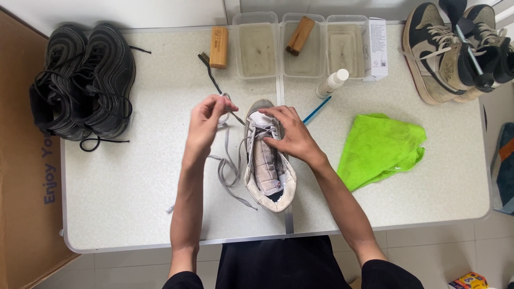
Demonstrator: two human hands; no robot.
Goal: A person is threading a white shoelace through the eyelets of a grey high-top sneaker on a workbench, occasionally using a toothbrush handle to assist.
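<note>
At the left of the table lies a pair of black shoes, well apart from the work. The left hand has its grip pinched together on a grey lace, which it holds up just beside the white shoe; the rest of the lace hangs in loose loops down to the table. The white shoe lies in the middle of the table, over the seam, and the right hand presses on its upper with the fingers spread, the grip resting flat and not clamped around anything. If this hand presses too lightly, a pull on the lace could drag or turn the shoe. Behind the hands a small black brush lies near the lace, and a loop could catch it. Farther back stand three plastic tubs with cloudy water; a sudden jerk might knock a white bottle or splash them. At the right lies a green cloth, and another pair of shoes sits at the corner.
</note>
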